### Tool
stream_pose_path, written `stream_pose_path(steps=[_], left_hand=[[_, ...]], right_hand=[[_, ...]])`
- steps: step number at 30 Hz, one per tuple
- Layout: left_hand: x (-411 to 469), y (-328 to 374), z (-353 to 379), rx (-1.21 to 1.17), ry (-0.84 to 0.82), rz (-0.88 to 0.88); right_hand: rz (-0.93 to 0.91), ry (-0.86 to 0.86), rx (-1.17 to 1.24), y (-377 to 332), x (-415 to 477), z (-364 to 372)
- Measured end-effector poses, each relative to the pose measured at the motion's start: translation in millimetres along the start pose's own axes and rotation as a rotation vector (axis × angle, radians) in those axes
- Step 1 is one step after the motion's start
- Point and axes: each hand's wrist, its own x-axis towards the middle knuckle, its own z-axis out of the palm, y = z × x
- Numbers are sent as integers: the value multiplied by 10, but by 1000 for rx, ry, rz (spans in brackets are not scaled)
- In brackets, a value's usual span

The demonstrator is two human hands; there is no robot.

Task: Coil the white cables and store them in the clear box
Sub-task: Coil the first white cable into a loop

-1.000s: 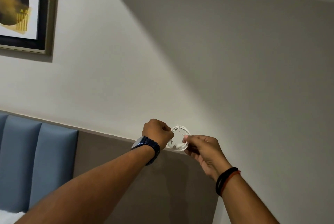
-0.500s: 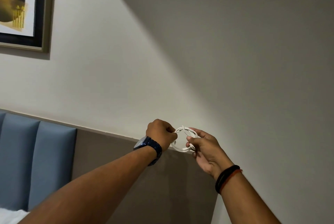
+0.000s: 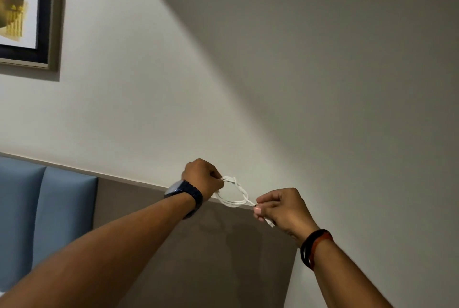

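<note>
Arms raised, left hand (image 3: 202,176) fisted on white cable (image 3: 233,194) coil, right hand (image 3: 280,208) pinching its end

right hand (image 3: 283,209) pulled away from left hand (image 3: 202,178), white cable (image 3: 233,192) coil stretched flatter between them

Thin white coiled cable (image 3: 233,194): ends hidden inside closed fists. Black-framed wall picture (image 3: 27,13) cut off at left edge.

The thin white cable (image 3: 233,193) is wound into a small flattened loop, raised in mid-air, its loose end trailing lower right.
</note>
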Motion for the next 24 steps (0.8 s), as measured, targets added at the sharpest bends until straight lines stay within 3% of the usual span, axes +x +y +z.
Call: stream_pose_path(steps=[5,14,19,24], left_hand=[[3,-26,-11,-173,-34,-52],[-64,31,16,-520,-230,-122],[-82,79,28,-630,-258,-144],[-133,113,51,-667,-235,-161]], right_hand=[[-80,-3,-11,62,26,-9],[-196,265,-277,157,103,64],[-212,351,-157,113,105,126],[-62,360,55,47,111,181]])
